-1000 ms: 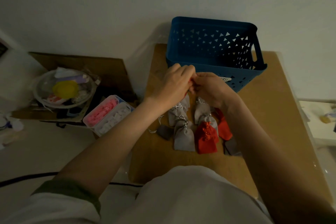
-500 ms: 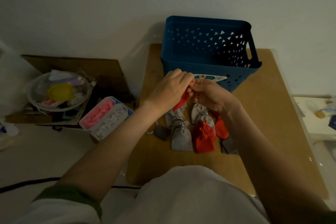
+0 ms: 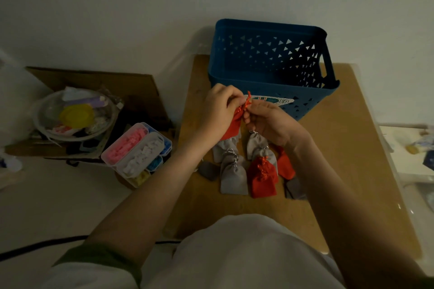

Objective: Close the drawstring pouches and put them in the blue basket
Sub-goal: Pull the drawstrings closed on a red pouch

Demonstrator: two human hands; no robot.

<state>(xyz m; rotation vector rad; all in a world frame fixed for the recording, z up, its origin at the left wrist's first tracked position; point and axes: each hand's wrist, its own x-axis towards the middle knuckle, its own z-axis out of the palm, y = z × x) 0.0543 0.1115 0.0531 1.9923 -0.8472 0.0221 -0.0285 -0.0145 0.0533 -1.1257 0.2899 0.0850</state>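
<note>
Head view: a red pouch (image 3: 232, 124) is held in the left hand (image 3: 218, 110)'s curled fingers, its drawstring (image 3: 246, 103) pinched by the right hand (image 3: 270, 122) before the blue basket (image 3: 270, 91).

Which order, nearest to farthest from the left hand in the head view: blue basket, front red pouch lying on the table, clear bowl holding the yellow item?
1. blue basket: just behind the left hand.
2. front red pouch: on the table, at the pile's front.
3. clear bowl: far left, off the table.
</note>
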